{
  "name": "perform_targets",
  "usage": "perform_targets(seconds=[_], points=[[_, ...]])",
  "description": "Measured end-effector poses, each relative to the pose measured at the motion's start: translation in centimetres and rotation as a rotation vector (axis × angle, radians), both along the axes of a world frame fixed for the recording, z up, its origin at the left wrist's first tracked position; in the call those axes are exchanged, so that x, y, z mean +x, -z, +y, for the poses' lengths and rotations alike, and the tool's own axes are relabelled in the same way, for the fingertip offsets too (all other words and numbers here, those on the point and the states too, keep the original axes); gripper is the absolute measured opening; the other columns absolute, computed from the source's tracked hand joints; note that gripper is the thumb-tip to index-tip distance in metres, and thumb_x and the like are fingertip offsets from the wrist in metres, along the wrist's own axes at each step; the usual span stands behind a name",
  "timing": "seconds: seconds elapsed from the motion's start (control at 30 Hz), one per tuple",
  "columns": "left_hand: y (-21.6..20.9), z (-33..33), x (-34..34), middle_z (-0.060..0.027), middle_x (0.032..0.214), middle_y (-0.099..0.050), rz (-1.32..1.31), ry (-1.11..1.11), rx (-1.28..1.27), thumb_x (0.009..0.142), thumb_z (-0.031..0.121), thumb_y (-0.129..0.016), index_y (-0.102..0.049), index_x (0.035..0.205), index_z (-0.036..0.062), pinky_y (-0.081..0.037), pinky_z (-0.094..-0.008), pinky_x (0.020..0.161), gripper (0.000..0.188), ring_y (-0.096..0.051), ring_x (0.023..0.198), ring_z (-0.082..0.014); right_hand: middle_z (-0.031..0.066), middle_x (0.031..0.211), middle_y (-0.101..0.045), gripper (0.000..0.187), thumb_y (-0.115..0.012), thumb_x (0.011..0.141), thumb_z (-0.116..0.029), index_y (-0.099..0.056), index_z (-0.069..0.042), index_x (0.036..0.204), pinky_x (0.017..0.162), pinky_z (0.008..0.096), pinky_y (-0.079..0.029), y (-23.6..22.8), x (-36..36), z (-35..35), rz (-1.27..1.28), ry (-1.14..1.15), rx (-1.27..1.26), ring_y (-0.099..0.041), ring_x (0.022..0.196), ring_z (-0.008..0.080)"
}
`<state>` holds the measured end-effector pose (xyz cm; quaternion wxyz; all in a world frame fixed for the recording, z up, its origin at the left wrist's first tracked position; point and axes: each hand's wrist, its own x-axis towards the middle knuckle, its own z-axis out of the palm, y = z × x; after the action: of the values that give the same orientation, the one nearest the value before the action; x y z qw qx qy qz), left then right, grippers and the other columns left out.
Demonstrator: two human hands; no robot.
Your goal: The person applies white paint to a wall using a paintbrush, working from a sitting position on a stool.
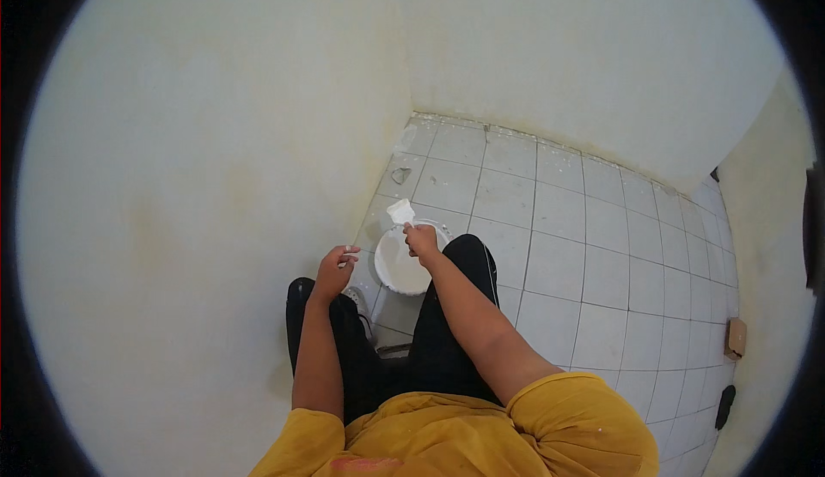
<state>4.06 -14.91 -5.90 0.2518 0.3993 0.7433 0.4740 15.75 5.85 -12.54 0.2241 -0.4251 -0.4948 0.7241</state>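
Note:
My right hand is closed round the handle of a flat paintbrush whose squarish head is coated white. That head sits just past the far rim of a round white bucket, which stands on the floor between my knees with pale paint inside. My right wrist and hand cover part of the bucket. To the left of the bucket, my left hand hovers above my left knee, fingers loosely bent and apart, with a white smear near a fingertip. It appears to hold nothing.
A wall rises close on my left and meets the far wall in a corner. Pale floor tiles carry white specks along the wall's foot. A brown box and a dark object lie by the right wall.

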Motion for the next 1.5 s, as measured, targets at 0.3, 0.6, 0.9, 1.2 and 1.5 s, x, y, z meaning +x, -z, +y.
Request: perform_targets(seconds=[0.3,0.6,0.9,1.2,1.5], points=[[-1.5,2.5,-1.3,-0.0089,0.118,-0.063,-0.001,0.101,-0.035,0.089,0.001,-0.054,-0.057,0.117,0.0015,-0.049,-0.0339,0.087,0.028,-0.062,0.101,-0.019,0.0122,0.058,-0.057,0.031,-0.061,0.085,-0.022,-0.059,0.005,0.068,0.038,0.0355,-0.042,2.8,2.2,2.2,-0.213,-0.034,0.165,-0.054,0.042,0.0217],[1.5,6.1,-2.5,-0.01,0.119,-0.062,-0.024,0.244,-0.084,0.092,0.006,-0.055,-0.056,0.121,0.0012,-0.048,-0.0334,0.091,0.03,-0.061,0.103,-0.0195,0.0179,0.062,-0.057,0.03,-0.057,0.074,-0.016,-0.057,0.015,0.077,0.038,0.0396,-0.042,6.3,3.3,3.4,-0.423,-0.218,0.124,-0.057,0.047,0.0264],[3.4,8.2,-4.2,-0.013,0.119,-0.061,-0.188,0.291,-0.347,0.088,0.009,-0.056,-0.055,0.124,0.0026,-0.048,-0.0331,0.09,0.036,-0.061,0.103,-0.0227,0.017,0.059,-0.061,0.025,-0.06,0.073,-0.015,-0.062,0.009,0.071,0.042,0.0402,-0.047,10.2,2.1,3.0,-0.578,-0.299,0.13,-0.059,0.046,0.0272],[3.8,7.7,-5.1,-0.021,0.129,-0.056,-0.119,0.333,-0.588,0.086,0.024,-0.058,-0.052,0.131,0.0006,-0.043,-0.0366,0.099,0.051,-0.055,0.118,-0.0321,0.0167,0.055,-0.063,0.024,-0.06,0.074,-0.015,-0.064,0.005,0.061,0.049,0.0382,-0.052,14.2,-0.2,1.0,-0.682,-0.175,0.15,-0.064,0.049,0.0259],[2.8,9.0,-4.1,-0.0233,0.133,-0.051,-0.029,0.401,-0.695,0.09,0.027,-0.056,-0.048,0.133,0.0008,-0.038,-0.0377,0.105,0.052,-0.05,0.123,-0.0343,0.0123,0.056,-0.055,0.025,-0.058,0.081,-0.015,-0.055,0.005,0.067,0.037,0.0356,-0.04,22.5,0.1,1.8,-0.714,-0.058,0.085,-0.051,0.042,0.0209]])
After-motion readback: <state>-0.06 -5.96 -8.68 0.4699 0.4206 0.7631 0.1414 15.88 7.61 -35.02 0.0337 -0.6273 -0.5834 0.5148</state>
